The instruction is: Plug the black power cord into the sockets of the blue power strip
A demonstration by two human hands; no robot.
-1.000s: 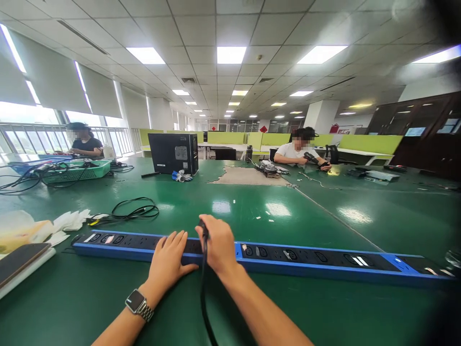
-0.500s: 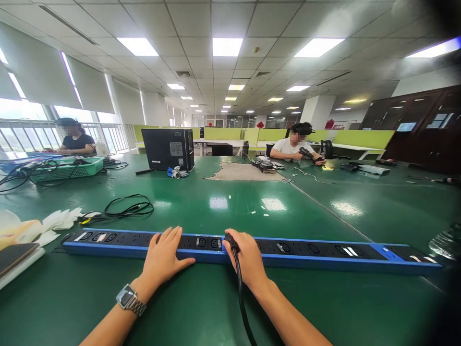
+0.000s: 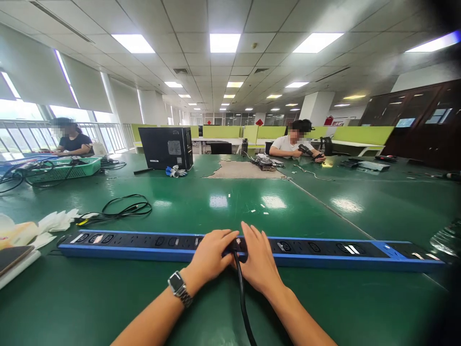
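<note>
While both hands meet near the middle of the long blue power distribution strip, the end of a thick black power cord is already between them, right at the strip's face. Whether its connector is seated in a socket or only resting against one cannot be told, because the fingers cover that spot. The sockets that show to either side of the hands hold no plug, so this one cord is all that has been brought to the strip. The left hand appears to be grasping the connector between thumb and fingers; the right hand is loose and unclenched, its fingers straight and spread, its thumb just beside the cord.

The strip lies flat on the green counter, running out well past the left hand and the right hand alike. Its housing is blue with black inset panels, lined with sockets of differing shapes and dotted with small white labels, more of them toward the two ends. From between the hands, the cord hangs back toward the wearer, gently bent.
</note>
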